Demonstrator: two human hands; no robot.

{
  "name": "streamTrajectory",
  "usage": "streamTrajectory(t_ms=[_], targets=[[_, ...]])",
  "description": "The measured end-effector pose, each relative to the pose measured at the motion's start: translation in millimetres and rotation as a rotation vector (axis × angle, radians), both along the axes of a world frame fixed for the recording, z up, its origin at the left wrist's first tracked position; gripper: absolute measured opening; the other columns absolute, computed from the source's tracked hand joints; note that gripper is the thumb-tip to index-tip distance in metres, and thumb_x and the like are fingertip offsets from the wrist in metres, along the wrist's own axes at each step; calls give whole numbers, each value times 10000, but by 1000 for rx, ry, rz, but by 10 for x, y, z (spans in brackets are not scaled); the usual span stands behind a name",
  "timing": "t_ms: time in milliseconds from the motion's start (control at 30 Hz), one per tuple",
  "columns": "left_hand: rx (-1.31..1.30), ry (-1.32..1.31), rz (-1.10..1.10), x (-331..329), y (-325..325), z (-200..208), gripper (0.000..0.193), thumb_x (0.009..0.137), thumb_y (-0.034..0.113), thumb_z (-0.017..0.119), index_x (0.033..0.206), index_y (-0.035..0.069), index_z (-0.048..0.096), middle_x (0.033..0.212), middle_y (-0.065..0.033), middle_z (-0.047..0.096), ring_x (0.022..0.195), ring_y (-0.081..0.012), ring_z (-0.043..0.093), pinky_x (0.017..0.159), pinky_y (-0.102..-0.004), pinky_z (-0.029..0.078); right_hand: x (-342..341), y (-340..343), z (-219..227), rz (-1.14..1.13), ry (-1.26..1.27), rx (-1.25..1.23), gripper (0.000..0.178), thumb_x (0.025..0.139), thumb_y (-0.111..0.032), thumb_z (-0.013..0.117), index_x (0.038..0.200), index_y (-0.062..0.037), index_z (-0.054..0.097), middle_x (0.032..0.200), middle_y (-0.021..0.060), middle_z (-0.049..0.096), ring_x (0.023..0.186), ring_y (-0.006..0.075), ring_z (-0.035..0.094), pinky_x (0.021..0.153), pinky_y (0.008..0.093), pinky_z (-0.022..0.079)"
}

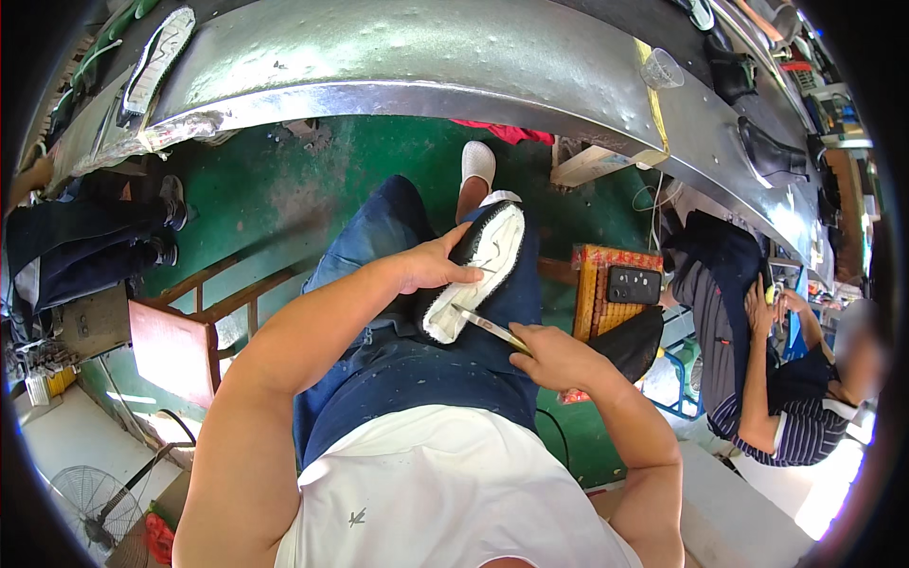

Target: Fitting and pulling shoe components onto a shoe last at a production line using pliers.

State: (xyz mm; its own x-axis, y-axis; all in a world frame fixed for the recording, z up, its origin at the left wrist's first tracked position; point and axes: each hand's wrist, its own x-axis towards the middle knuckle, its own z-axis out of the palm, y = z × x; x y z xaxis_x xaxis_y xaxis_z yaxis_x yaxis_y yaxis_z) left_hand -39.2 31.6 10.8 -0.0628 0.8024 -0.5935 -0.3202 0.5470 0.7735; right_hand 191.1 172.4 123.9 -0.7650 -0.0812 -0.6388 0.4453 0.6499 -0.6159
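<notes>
My left hand (437,265) grips a black shoe upper (494,248) that lies bottom up across my lap. Its pale underside faces me, with a ragged white edge and creased lining inside the black rim. The thumb presses on the underside and the fingers go out of sight behind the shoe. In my right hand (561,358) is a slim tool (488,327) with a narrow, knife-like front part and a yellowish handle. Its tip touches the underside near the end closest to me. Whether it is a knife or a brush, I cannot tell.
A metal-topped workbench (379,57) curves across the front, with another pale-bottomed shoe (159,62) at its left. To my right, a black phone (633,285) rests on a woven seat (595,308). A co-worker (786,398) sits beyond it. A wooden stool (175,346) stands left.
</notes>
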Motion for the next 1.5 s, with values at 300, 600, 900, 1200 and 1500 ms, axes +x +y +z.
streamTrajectory(t_ms=[300,600,900,1200,1500], targets=[[15,-27,37,-47,-67,6,1051,811,265,864,1633,121,225,1517,-164,495,1400,-265,475,1169,-354,349,-242,-148,-37,144,110,267,408,940,-175,643,1255,75,573,1093,275,656,1025,408,658,893,474,532],[-12,65,-53,-33,-16,81,1023,854,268,835,1641,132,196,1558,-132,443,1451,-240,392,1206,-366,294,-357,-163,112,111,38,221,242,948,-193,637,1050,23,603,993,250,685,935,427,684,840,495,538],[64,-47,26,-55,-190,-262,1062,920,239,765,1646,120,-2,1591,-168,347,1467,-242,342,1208,-361,271,-260,-102,-585,68,278,268,262,930,-291,701,962,-41,630,850,174,695,803,385,692,699,489,538],[198,436,-2,254,-210,-187,1075,872,331,765,1634,93,44,1563,-278,323,1475,-427,307,1219,-479,254,335,-290,-326,-60,177,271,424,972,-448,636,1071,-35,625,920,177,696,883,371,705,721,483,560],[101,630,-47,665,-679,-114,1003,921,433,668,1655,142,48,1687,-252,48,1570,-437,-9,1214,-625,21,392,-116,-315,-118,24,87,437,1024,-437,548,1011,-13,653,940,226,701,931,421,684,817,522,525]])
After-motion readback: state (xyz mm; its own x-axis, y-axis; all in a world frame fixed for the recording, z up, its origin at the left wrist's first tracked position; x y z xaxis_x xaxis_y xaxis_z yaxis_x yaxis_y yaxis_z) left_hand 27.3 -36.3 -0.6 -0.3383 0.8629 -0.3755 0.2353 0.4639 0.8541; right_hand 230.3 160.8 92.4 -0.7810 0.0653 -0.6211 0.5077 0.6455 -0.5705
